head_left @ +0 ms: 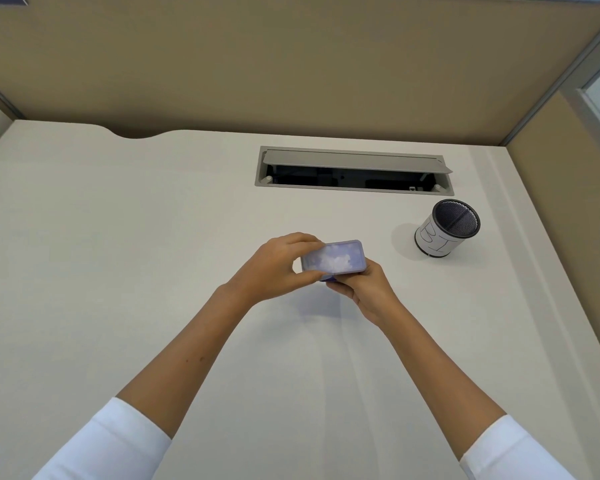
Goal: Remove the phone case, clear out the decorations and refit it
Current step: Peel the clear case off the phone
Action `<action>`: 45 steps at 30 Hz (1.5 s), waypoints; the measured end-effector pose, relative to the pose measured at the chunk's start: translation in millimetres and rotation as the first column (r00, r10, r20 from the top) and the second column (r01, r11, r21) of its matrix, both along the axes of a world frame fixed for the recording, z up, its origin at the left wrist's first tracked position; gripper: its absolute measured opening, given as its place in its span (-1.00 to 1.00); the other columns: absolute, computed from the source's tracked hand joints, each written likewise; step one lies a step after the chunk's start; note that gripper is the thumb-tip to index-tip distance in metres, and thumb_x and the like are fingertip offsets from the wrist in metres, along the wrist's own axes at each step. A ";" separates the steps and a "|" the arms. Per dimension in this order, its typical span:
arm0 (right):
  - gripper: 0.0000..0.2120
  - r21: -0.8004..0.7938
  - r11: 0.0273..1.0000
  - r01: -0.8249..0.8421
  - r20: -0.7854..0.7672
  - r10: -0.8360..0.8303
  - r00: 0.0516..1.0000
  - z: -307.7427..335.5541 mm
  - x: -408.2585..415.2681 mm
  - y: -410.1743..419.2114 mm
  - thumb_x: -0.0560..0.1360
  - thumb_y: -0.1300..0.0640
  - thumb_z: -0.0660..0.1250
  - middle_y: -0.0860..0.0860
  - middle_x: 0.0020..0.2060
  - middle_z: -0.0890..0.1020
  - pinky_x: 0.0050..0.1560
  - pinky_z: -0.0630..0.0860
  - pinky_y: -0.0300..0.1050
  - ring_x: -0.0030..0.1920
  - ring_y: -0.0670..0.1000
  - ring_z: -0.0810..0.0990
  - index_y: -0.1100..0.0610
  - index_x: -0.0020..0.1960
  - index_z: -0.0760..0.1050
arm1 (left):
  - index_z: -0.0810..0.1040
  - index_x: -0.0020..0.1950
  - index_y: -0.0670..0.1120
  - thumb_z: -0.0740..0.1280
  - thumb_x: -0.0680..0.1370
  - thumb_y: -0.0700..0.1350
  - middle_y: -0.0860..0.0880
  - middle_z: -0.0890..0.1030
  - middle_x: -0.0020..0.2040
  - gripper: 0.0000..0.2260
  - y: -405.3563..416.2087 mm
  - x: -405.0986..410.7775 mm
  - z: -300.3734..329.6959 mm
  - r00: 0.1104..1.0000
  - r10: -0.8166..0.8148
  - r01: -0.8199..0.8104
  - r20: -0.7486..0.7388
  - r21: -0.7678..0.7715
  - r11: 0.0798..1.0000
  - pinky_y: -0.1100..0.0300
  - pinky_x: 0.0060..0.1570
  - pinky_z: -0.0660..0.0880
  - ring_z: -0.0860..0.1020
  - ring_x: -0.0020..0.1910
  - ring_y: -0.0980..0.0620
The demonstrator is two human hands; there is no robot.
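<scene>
Near the middle of the pale desk (118, 254), a person holds a phone (333, 257) in both hands, lifted clear of the surface with a soft shadow beneath it. The phone lies lengthwise from 9 o'clock to 3 o'clock, its upward face showing a picture of white clouds on a blue-violet sky, and a lilac phone case (360, 268) rims its edge. The left hand (274, 268) comes in from 7 o'clock and pinches the phone's left end, fingers curled over the far edge and the thumb pressed against the near edge. The right hand (364, 289) comes in from 5 o'clock and cups the phone from underneath at its right half, fingers closed around the underside; their tips are hidden beneath the phone. A darker purple sliver shows just under the phone's near edge, between the two hands, but what it is cannot be told. Both forearms are bare, with white sleeves (111, 441) pushed up toward the elbows. At about 2 o'clock from the phone, well apart from it, a black mesh pen cup (447, 233) wrapped in white paper with drawn marks stands on the desk. At 12 o'clock, a grey cable tray (354, 169) is set into the desk, its flap raised over a dark opening. Tan partition panels (291, 64) enclose the desk at the back and right.
</scene>
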State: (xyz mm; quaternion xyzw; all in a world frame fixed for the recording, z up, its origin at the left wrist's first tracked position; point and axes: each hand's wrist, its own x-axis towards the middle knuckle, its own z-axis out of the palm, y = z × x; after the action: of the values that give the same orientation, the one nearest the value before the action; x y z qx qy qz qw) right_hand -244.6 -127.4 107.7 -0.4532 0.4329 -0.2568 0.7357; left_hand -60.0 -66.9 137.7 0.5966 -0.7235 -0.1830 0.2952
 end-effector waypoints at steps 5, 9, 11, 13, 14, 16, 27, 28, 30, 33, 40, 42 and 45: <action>-0.71 0.010 1.000 0.005 0.001 -0.005 1.000 -0.1 1.2 -1.8 0.48 0.38 0.29 0.16 0.00 0.68 -0.02 0.61 -0.12 0.01 0.11 0.68 0.19 0.17 0.55 | 0.60 0.20 -0.14 0.42 0.46 0.00 -0.05 0.62 0.16 -0.63 0.0 -0.4 -1.9 0.999 0.030 -0.030 -0.037 -0.010 0.999 0.17 0.10 0.52 0.57 0.11 0.02; -0.68 0.018 1.000 -0.006 0.003 0.006 1.000 -1.8 1.6 -2.8 0.47 0.36 0.31 0.18 0.05 0.67 -0.01 0.60 -0.12 0.03 0.12 0.68 0.21 0.21 0.54 | 0.62 0.18 -0.14 0.42 0.47 0.03 -0.06 0.63 0.15 -0.64 0.3 -0.4 -3.7 0.996 0.051 -0.053 -0.069 -0.019 0.998 0.19 0.10 0.52 0.57 0.10 0.04; -0.68 0.023 1.000 -0.005 0.002 0.005 1.000 -2.7 1.9 -2.9 0.47 0.36 0.32 0.20 0.07 0.66 0.00 0.60 -0.11 0.04 0.13 0.67 0.22 0.22 0.53 | 0.63 0.17 -0.13 0.43 0.47 0.03 -0.06 0.63 0.14 -0.65 0.3 -0.3 -4.1 0.995 0.053 -0.054 -0.078 -0.009 0.998 0.17 0.08 0.53 0.57 0.09 0.03; -0.67 0.024 1.000 -0.004 0.001 0.004 1.000 -3.3 2.2 -3.4 0.47 0.36 0.33 0.20 0.08 0.66 0.01 0.60 -0.11 0.05 0.13 0.67 0.22 0.23 0.52 | 0.64 0.15 -0.13 0.42 0.47 0.04 -0.07 0.64 0.13 -0.66 -0.8 0.3 -4.7 0.996 0.042 -0.042 -0.074 -0.003 0.999 0.17 0.05 0.54 0.58 0.08 0.02; -0.66 0.022 1.000 -0.004 0.001 0.004 1.000 -3.6 2.4 -3.5 0.46 0.35 0.33 0.20 0.08 0.66 0.01 0.60 -0.11 0.05 0.13 0.67 0.22 0.23 0.52 | 0.65 0.14 -0.12 0.42 0.47 0.03 -0.07 0.64 0.13 -0.67 -1.3 0.8 -5.2 0.997 0.036 -0.036 -0.073 0.000 0.999 0.17 0.04 0.54 0.58 0.07 0.02; -0.66 0.020 1.000 -0.002 -0.001 0.002 1.000 -3.3 3.0 -3.8 0.46 0.35 0.34 0.19 0.08 0.66 0.01 0.60 -0.10 0.05 0.12 0.67 0.21 0.22 0.53 | 0.66 0.13 -0.12 0.42 0.48 0.02 -0.08 0.64 0.14 -0.70 -1.9 1.6 -5.8 0.997 0.035 -0.035 -0.076 0.005 0.999 0.20 0.05 0.53 0.58 0.08 0.01; -0.68 0.019 1.000 0.004 -0.001 -0.004 1.000 -2.5 2.5 -5.2 0.47 0.36 0.32 0.19 0.05 0.67 0.03 0.60 -0.09 0.03 0.10 0.68 0.22 0.21 0.54 | 0.67 0.10 -0.10 0.36 0.50 0.04 -0.12 0.62 0.18 -0.70 -2.3 1.1 -12.5 0.997 0.025 -0.025 -0.078 -0.004 1.000 0.15 0.07 0.53 0.58 0.10 -0.04; -0.68 0.019 1.000 0.017 -0.001 -0.017 1.000 -2.2 2.5 -5.0 0.47 0.36 0.32 0.19 0.04 0.67 0.02 0.60 -0.10 0.01 0.09 0.68 0.23 0.21 0.54 | 0.66 0.12 -0.09 0.36 0.50 0.05 -0.12 0.61 0.20 -0.70 -2.4 0.7 -14.2 0.998 0.015 -0.016 -0.058 -0.011 1.000 0.13 0.08 0.54 0.58 0.12 -0.05; -0.68 0.014 0.999 0.029 0.001 -0.029 1.000 -1.7 3.0 -4.4 0.46 0.37 0.32 0.20 0.03 0.67 0.00 0.60 -0.11 0.01 0.09 0.68 0.23 0.21 0.54 | 0.63 0.17 -0.07 0.32 0.50 0.10 -0.10 0.59 0.23 -0.65 -1.9 -2.1 -16.7 1.000 0.001 -0.001 -0.012 -0.022 1.000 0.11 0.07 0.53 0.55 0.14 -0.05; -0.67 0.012 1.000 0.012 0.016 -0.012 1.000 -2.2 4.8 -2.8 0.45 0.41 0.30 0.21 0.03 0.67 0.00 0.60 -0.11 0.05 0.12 0.66 0.21 0.18 0.55 | 0.58 0.24 -0.03 0.31 0.48 0.16 -0.08 0.57 0.26 -0.58 -0.5 -10.4 -19.0 0.999 0.027 -0.025 0.034 -0.048 0.999 0.11 0.05 0.52 0.51 0.18 -0.06; -0.61 0.014 1.000 0.010 0.037 -0.011 0.999 -2.4 8.0 -0.8 0.43 0.49 0.23 0.27 0.08 0.64 0.09 0.59 -0.05 0.11 0.17 0.64 0.26 0.21 0.53 | 0.63 0.17 -0.03 0.30 0.50 0.11 -0.11 0.60 0.21 -0.66 0.7 -19.1 -21.2 0.995 0.098 -0.094 0.032 -0.110 0.989 0.08 0.02 0.53 0.54 0.13 -0.11; -0.61 0.010 1.000 -0.002 0.037 0.001 0.999 -2.4 8.1 -1.2 0.43 0.48 0.23 0.27 0.08 0.64 0.11 0.59 -0.04 0.12 0.17 0.63 0.26 0.21 0.52 | 0.64 0.16 -0.04 0.31 0.50 0.09 -0.13 0.60 0.19 -0.67 0.8 -18.3 -21.5 0.994 0.098 -0.092 0.040 -0.127 0.988 0.08 0.02 0.52 0.55 0.11 -0.13; -0.61 0.012 1.000 -0.004 0.039 0.004 0.999 -2.6 9.2 -2.2 0.43 0.48 0.23 0.26 0.09 0.64 0.12 0.59 -0.02 0.13 0.17 0.63 0.26 0.22 0.52 | 0.64 0.16 -0.06 0.31 0.51 0.07 -0.14 0.61 0.19 -0.69 -0.3 -16.7 -21.6 0.994 0.098 -0.090 0.050 -0.144 0.986 0.09 0.03 0.51 0.56 0.10 -0.14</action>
State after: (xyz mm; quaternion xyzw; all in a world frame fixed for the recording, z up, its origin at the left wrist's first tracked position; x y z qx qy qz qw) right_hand -235.4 -129.6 105.1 -0.4447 0.4191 -0.2616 0.7471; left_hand -76.7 -67.2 116.1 0.6125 -0.7138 -0.1003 0.3244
